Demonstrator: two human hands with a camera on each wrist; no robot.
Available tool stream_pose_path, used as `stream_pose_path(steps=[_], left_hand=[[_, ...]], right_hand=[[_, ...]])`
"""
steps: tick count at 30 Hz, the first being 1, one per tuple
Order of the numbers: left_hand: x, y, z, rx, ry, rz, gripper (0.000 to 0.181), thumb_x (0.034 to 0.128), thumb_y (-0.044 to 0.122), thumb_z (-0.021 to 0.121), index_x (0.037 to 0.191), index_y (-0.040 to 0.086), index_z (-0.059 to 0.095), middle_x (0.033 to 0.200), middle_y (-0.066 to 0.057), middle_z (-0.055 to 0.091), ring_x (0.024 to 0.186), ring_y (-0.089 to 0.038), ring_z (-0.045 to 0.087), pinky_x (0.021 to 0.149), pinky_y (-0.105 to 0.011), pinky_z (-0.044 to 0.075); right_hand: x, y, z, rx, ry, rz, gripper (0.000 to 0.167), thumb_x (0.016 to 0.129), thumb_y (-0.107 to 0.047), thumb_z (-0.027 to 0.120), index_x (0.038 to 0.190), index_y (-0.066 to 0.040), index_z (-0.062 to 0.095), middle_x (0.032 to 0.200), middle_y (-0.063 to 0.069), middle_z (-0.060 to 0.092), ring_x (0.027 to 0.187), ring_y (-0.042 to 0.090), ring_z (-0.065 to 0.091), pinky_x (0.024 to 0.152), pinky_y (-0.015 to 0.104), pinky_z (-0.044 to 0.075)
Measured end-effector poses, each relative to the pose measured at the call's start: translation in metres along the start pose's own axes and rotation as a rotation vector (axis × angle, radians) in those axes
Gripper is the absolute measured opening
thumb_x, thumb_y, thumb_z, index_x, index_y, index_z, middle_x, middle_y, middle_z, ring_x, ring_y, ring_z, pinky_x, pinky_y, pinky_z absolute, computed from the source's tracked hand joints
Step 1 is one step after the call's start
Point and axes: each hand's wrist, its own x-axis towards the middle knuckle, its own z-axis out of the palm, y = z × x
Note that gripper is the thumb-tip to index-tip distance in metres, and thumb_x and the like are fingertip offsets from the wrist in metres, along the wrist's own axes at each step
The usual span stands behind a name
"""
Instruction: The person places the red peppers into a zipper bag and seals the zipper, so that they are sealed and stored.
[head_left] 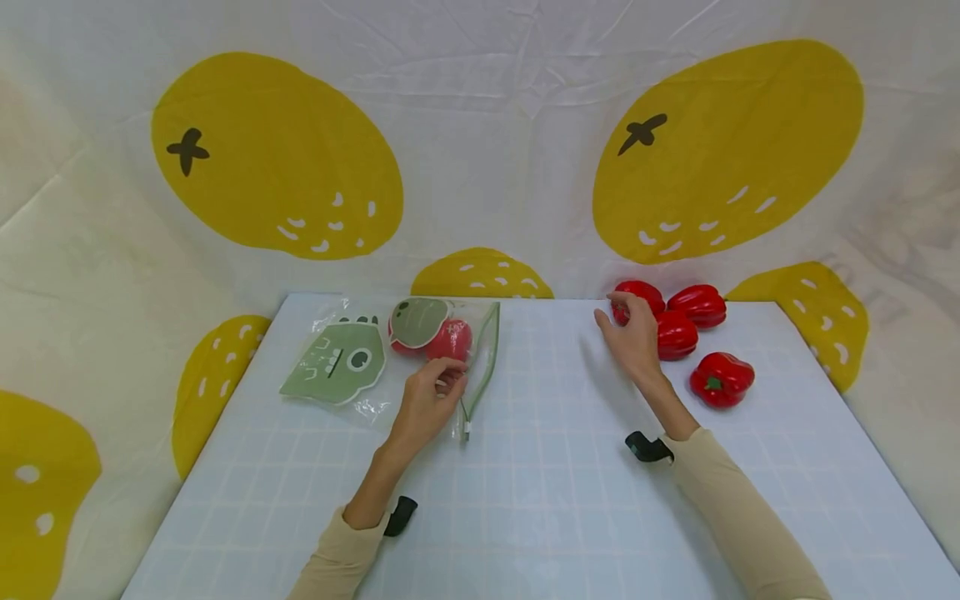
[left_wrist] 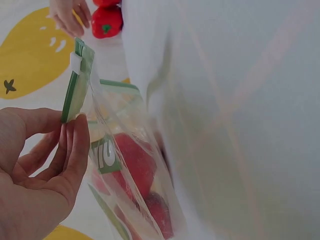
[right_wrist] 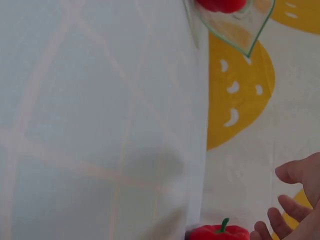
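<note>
A clear zip bag (head_left: 333, 367) with a green cartoon-monster print lies at the left of the table, its mouth toward the right. Red bell peppers (left_wrist: 132, 162) show through its plastic. My left hand (head_left: 427, 404) pinches the green zip edge (left_wrist: 72, 92) between thumb and fingers, just below the white slider (left_wrist: 75, 63). The bag's mouth stands apart. Over at the right, my right hand (head_left: 633, 342) hovers by a group of red bell peppers (head_left: 677, 336), fingers loosely spread and holding nothing. It partly covers the rearmost left pepper (head_left: 641, 293).
Nearer than the group, a single red bell pepper (head_left: 722, 380) lies with its green stem toward me. A pale checked cloth covers the table (head_left: 540, 500). Behind the table's back edge hangs a white cloth (head_left: 495, 167) with yellow fruit prints.
</note>
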Motion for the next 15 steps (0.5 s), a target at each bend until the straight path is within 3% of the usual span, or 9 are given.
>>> stream_pose_path(steps=[9,15], left_hand=[[0.002,0.001,0.002,-0.008,-0.003,-0.023,0.019,0.0928,0.000,0.073,0.111,-0.001,0.070,0.100,-0.008,0.070,0.088,-0.021,0.065,0.080,-0.030,0.060],[0.003,-0.001,0.004,-0.017,0.009,0.004,0.019,0.0921,-0.002,0.073,0.111,-0.001,0.070,0.100,-0.007,0.070,0.088,-0.022,0.065,0.079,-0.032,0.061]], right_hand=[[0.015,0.014,-0.009,-0.102,0.063,-0.018,0.049,0.090,-0.011,0.076,0.132,0.004,0.056,0.133,0.026,0.053,0.129,0.041,0.045,0.109,0.058,0.042],[0.021,0.019,-0.013,-0.146,0.018,0.011,0.055,0.090,-0.010,0.077,0.138,0.002,0.052,0.138,0.027,0.048,0.132,0.042,0.040,0.108,0.061,0.041]])
